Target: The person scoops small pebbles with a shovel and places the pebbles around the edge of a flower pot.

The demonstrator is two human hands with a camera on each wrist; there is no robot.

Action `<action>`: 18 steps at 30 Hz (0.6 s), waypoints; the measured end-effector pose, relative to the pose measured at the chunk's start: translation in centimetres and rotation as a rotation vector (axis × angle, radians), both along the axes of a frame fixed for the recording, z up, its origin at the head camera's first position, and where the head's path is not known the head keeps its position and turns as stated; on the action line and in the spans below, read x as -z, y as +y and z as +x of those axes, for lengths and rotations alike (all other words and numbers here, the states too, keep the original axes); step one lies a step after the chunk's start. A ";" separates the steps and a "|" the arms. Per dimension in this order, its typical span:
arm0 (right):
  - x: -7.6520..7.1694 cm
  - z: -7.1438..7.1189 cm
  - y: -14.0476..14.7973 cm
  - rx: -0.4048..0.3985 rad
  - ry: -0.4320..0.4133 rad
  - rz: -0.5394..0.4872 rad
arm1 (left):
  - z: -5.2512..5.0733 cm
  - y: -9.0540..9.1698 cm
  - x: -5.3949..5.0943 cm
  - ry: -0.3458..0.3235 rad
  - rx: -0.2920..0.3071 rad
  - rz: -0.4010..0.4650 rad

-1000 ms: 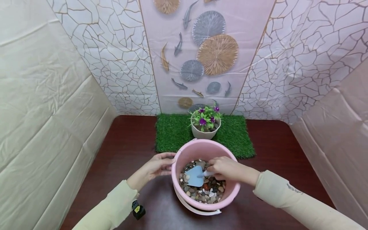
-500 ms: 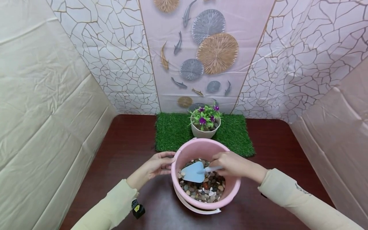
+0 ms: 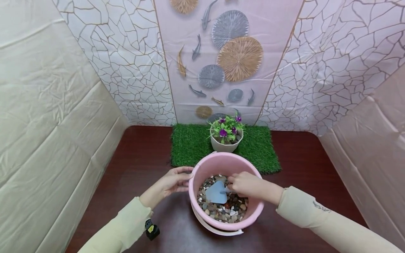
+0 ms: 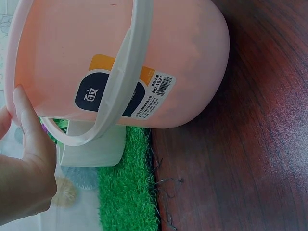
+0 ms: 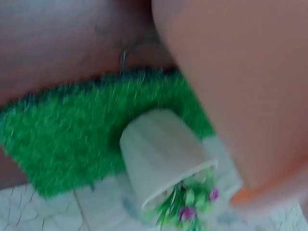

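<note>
A pink bucket [image 3: 257, 214] with pebbles [image 3: 218, 212] on its bottom stands on the table. In the head view my right hand [image 3: 248, 184] reaches inside and grips a light blue trowel [image 3: 216, 192] by its handle; the fingers partly hide that handle. The blade lies over the pebbles, pointing left. My left hand [image 3: 172, 181] holds the bucket's rim at the left. In the left wrist view a digit of this left hand [image 4: 33, 154] presses below the rim, against the outer wall. The right wrist view shows the bucket's blurred outer wall [image 5: 240, 86], not the right hand.
Behind the bucket, a white flowerpot [image 3: 225, 146] with purple flowers stands on a green grass mat [image 3: 190, 147]. The bucket's white handle [image 3: 215, 230] hangs down at the front. Cloth screens the sides and back of the dark red table [image 3: 142, 151].
Half a second ago the right hand had raised the trowel and drawn it right; now hand and trowel are lower among the pebbles. The left hand and bucket stay in place.
</note>
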State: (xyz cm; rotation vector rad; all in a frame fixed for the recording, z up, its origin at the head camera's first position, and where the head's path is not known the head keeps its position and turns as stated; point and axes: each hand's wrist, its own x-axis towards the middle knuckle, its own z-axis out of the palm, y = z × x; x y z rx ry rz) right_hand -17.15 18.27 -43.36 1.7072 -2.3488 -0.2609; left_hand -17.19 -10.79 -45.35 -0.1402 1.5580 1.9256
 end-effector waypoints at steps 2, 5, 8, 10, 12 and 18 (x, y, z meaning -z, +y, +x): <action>0.4 0.0 -0.2 -0.008 -0.002 -0.013 | -0.1 0.1 0.0 0.001 -0.001 -0.002; 0.6 0.0 -0.2 0.004 -0.029 -0.020 | -0.1 0.1 0.0 0.011 0.000 -0.003; 0.6 -0.1 0.0 0.015 -0.083 -0.025 | -0.1 0.1 0.0 0.019 0.002 -0.003; 0.7 -0.1 0.1 0.010 -0.110 -0.036 | 0.0 0.1 0.0 0.020 0.010 -0.003; 0.7 -0.1 0.1 0.002 -0.134 -0.054 | -0.1 0.1 0.0 0.020 0.010 -0.008; 0.7 0.2 -0.2 -0.023 -0.209 -0.104 | -0.1 0.0 0.1 0.014 0.006 -0.026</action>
